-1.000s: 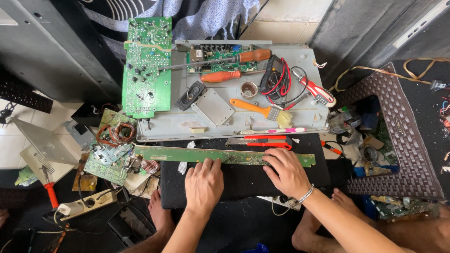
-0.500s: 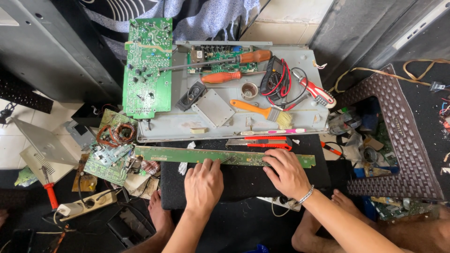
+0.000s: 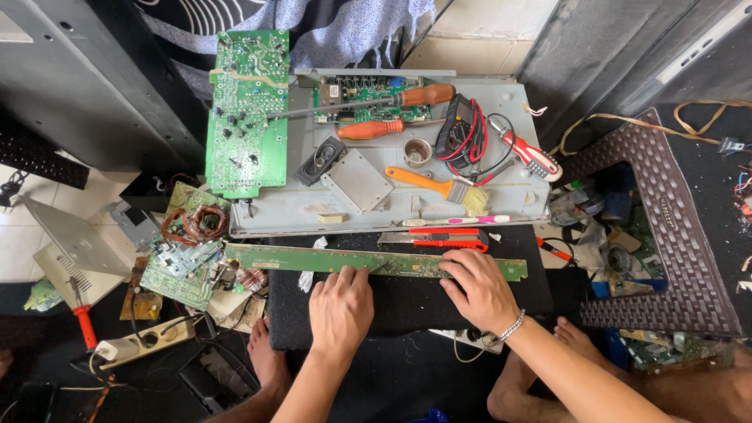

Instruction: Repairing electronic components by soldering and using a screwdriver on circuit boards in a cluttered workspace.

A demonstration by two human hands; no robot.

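Nothing much has moved since a moment ago: my hands stay in the same spot. My left hand lies flat with fingers spread on the black pad, its tips touching the long green strip board. My right hand presses down on the strip's right part, fingers curled over it. The strip lies across the pad's top edge. The gray metal tray behind it holds screwdrivers, a brush and a big green board.
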